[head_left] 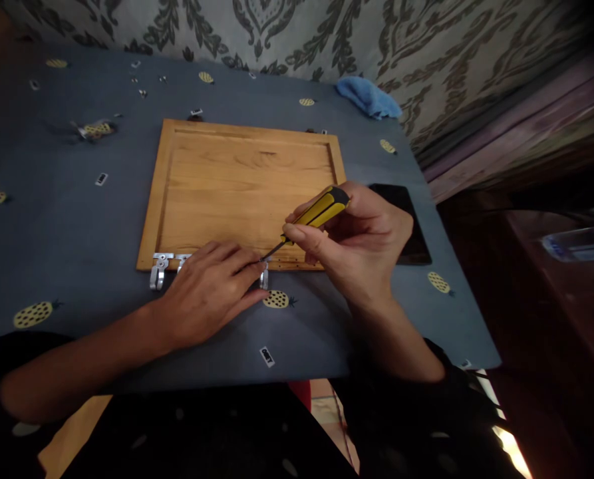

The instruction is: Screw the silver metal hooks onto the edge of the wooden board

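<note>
A framed wooden board (247,179) lies on the cloth-covered table in front of me. Metal hooks (157,271) sit along its near edge, some partly hidden by my left hand (209,293). That hand rests over the edge, its index fingertip and thumb around the metal hook (263,276) farthest right. In my right hand (364,243) is a screwdriver (321,209) with a yellow and black handle. It slants down to the left, its tip meeting that hook at the left fingertips. Small dark holes show along the edge to the right.
A dark tablet-like slab (401,223) lies right of the board, partly behind my right hand. At the back right is a blue cloth (369,98). Several tiny metal parts (143,93) are scattered at the back left. The patterned wall (277,33) borders the table (77,253).
</note>
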Demonstrator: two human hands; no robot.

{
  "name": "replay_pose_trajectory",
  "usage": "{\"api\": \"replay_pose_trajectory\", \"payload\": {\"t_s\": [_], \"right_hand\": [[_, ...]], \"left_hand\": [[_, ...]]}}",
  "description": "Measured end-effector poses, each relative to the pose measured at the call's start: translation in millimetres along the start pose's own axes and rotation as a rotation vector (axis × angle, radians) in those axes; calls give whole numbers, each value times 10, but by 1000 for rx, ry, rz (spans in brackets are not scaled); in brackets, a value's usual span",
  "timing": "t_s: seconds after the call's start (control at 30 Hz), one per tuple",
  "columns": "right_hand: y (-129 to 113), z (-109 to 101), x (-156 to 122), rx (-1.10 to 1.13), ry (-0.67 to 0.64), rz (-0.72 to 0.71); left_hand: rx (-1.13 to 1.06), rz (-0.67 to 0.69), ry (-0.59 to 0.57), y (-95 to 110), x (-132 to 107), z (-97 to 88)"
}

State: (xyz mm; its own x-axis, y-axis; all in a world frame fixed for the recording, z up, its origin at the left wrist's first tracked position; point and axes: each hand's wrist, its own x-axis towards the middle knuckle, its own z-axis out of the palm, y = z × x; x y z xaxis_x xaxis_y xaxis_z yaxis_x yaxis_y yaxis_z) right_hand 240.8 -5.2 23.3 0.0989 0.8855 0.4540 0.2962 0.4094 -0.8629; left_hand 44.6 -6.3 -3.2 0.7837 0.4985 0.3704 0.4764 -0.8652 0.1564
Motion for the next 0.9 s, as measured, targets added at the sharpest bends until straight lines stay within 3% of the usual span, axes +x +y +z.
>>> {"api": "replay_pose_trajectory", "payload": {"t_s": [0.33,0.7,0.9], "right_hand": [[-110,-28,3,78,125,-82],[-20,9,-4,-73,36,-101],[8,13,-33,-42,2,-49]], "left_hand": [[-15,-4,15,-4,-12,7],[-21,-3,18,1,-9,7],[-23,2,14,4,4,1]]}}
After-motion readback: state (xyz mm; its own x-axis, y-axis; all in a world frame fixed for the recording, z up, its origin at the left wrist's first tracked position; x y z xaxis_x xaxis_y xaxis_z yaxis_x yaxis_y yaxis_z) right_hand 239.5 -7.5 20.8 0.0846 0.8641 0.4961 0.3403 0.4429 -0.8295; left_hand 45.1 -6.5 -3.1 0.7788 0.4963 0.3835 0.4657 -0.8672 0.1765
